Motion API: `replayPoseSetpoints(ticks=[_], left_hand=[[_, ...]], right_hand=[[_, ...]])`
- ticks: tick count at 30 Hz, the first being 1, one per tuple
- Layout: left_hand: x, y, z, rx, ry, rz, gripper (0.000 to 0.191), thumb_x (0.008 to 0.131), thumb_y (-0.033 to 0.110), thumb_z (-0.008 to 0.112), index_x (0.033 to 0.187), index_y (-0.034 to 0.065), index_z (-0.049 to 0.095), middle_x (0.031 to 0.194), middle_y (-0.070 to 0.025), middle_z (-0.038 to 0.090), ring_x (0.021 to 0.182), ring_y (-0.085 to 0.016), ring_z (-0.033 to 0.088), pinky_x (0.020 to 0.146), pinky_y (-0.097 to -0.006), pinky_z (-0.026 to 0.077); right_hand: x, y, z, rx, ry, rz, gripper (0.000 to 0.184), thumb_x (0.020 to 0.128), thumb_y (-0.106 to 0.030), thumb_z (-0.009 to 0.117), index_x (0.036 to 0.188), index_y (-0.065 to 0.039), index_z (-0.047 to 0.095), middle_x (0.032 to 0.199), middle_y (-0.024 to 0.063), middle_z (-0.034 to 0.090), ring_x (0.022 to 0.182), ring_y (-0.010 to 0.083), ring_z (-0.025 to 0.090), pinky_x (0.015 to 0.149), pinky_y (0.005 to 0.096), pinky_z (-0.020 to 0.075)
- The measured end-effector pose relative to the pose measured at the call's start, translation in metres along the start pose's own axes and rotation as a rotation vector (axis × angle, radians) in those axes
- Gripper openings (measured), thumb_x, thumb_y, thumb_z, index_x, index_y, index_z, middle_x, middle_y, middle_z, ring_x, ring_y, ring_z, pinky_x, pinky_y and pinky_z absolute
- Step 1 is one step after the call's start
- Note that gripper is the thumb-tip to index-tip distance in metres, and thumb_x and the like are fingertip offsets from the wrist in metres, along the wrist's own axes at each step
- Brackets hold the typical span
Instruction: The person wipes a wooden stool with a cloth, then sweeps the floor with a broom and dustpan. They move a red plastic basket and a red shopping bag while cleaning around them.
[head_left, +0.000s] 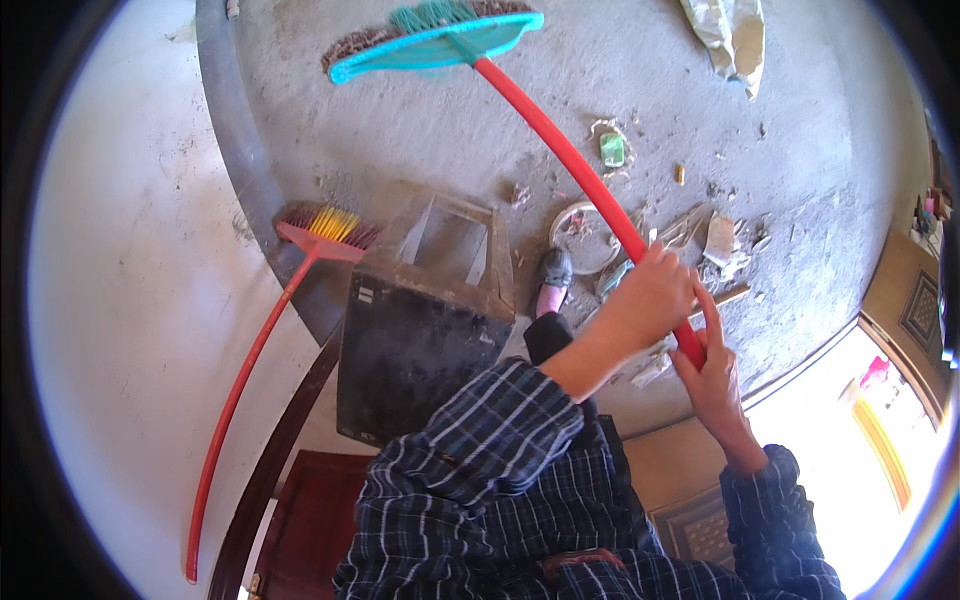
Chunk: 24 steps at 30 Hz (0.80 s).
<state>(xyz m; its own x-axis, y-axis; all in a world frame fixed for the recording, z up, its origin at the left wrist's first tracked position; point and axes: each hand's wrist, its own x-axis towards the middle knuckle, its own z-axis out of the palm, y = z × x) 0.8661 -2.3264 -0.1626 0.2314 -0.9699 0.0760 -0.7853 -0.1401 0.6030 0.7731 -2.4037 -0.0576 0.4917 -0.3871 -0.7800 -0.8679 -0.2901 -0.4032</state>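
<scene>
A push broom with a turquoise head (442, 46) and a long red handle (562, 150) stretches away from me across the concrete floor. My left hand (651, 294) grips the handle near its close end. Just below it, my right hand (716, 379) has its thumb and fingers around the last stretch of the handle. The bristles, dark with a teal middle, face away from me. Under and beside the handle lie debris, including a round rim (556, 227), a green packet (612, 150) and a heap of scraps (721, 244).
A black box-like cabinet (420, 360) with an open frame stands left of my foot (556, 271). A second broom with a red handle (244, 375) leans at the white wall (127, 225). A pale sack (731, 37) lies far right. A bright doorway (832, 435) opens at lower right.
</scene>
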Motion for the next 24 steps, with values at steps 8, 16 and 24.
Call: replayPoseSetpoints(ticks=[8,16,24], left_hand=[[-0.085,-0.024,-0.053,0.063,-0.007,-0.194,0.035,0.077,0.019,0.056,0.111,0.0192,0.056,0.129,-0.0062,0.045,0.125,-0.026,0.037,0.105,-0.0563,0.017],[-0.151,-0.114,-0.086,0.669,0.157,-0.898,0.047,0.077,0.022,0.063,0.12,0.0082,0.05,0.124,-0.0145,0.049,0.117,-0.031,0.044,0.098,-0.045,0.032],[-0.158,-0.092,-0.102,0.567,-0.353,-1.164,0.052,0.074,0.033,0.065,0.116,0.0045,0.051,0.108,-0.0148,0.057,0.099,-0.032,0.056,0.078,-0.0464,0.046]], right_hand=[[0.004,-0.003,0.051,0.282,-0.244,-0.276,0.069,0.082,-0.009,0.06,0.141,-0.015,0.026,0.074,0.0043,0.058,0.067,0.0103,0.052,0.062,0.0264,0.0428],[0.01,0.019,-0.003,0.175,-0.265,-0.137,0.054,0.083,-0.015,0.062,0.132,-0.006,0.039,0.07,0.0138,0.059,0.063,0.0151,0.056,0.061,0.0318,0.0454],[-0.053,0.107,-0.026,0.217,-0.261,0.071,0.033,0.08,-0.021,0.064,0.104,-0.001,0.053,0.065,0.0086,0.056,0.055,0.0105,0.053,0.054,0.0263,0.0434]])
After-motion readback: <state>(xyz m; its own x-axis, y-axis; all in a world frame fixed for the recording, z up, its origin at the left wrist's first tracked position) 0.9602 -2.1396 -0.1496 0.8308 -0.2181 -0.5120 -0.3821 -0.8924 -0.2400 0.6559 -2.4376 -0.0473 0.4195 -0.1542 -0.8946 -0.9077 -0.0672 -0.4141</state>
